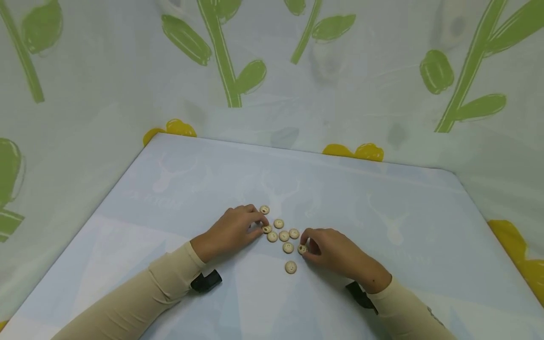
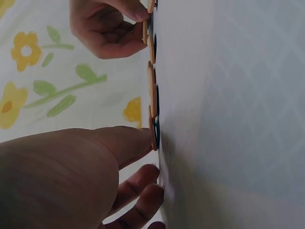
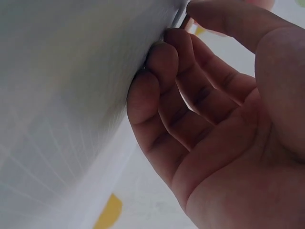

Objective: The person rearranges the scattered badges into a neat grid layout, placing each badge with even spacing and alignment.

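Several round, pale wooden buttons lie in a loose cluster on the table (image 1: 238, 302). My left hand (image 1: 233, 231) pinches a button (image 1: 267, 229) at the cluster's left side, thumb and fingertips at its edge. In the left wrist view the thumb presses that button (image 2: 154, 136) low at the tabletop. On the right, my right hand (image 1: 335, 250) holds another button (image 1: 302, 249) between thumb and index finger. Its other fingers (image 3: 144, 98) curl down against the tabletop in the right wrist view, where only a thin edge of the button (image 3: 186, 21) shows.
One button (image 1: 264, 209) lies beyond the left fingers, another (image 1: 291, 267) nearest the front. The rest sit between the hands, some edge to edge. A pale curtain (image 1: 272, 85) with green leaves and yellow flowers hangs behind the table's far edge.
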A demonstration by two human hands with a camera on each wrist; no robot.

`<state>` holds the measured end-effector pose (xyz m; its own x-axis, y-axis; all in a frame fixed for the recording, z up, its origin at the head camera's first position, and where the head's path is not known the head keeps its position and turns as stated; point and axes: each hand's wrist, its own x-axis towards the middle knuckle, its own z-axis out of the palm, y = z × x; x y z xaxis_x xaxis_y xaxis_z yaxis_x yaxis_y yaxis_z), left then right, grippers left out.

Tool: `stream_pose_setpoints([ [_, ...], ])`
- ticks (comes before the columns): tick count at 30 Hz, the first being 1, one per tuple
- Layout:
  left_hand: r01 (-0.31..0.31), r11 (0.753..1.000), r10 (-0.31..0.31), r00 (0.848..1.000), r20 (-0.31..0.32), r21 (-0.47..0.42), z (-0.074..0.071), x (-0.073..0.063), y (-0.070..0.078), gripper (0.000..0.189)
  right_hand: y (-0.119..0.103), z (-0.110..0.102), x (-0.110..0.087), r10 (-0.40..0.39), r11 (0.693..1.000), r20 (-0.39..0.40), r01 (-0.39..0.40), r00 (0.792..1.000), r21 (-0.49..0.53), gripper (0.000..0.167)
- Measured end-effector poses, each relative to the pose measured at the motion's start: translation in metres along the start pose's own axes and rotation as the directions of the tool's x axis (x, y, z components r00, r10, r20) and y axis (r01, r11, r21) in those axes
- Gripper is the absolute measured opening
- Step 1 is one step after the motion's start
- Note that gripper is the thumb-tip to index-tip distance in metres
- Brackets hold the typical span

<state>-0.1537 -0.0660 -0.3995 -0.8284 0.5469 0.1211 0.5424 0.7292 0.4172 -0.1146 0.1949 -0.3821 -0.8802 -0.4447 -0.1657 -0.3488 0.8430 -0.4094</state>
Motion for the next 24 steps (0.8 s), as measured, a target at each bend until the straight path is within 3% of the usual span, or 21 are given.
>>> stream_pose_setpoints([
  [9, -0.008, 1.000, 0.008, 1.000, -0.006, -0.012, 0.002, -0.001, 0.000, 0.013, 0.005, -0.010, -0.003, 0.068, 0.998, -0.045, -0.068, 0.997, -0.003, 0.015],
  [24, -0.010, 1.000, 0.010, 1.000, -0.015, -0.015, 0.003, -0.002, -0.003, 0.014, 0.017, -0.040, 0.011, 0.056, 0.998, -0.131, -0.055, 0.990, 0.012, 0.017],
])
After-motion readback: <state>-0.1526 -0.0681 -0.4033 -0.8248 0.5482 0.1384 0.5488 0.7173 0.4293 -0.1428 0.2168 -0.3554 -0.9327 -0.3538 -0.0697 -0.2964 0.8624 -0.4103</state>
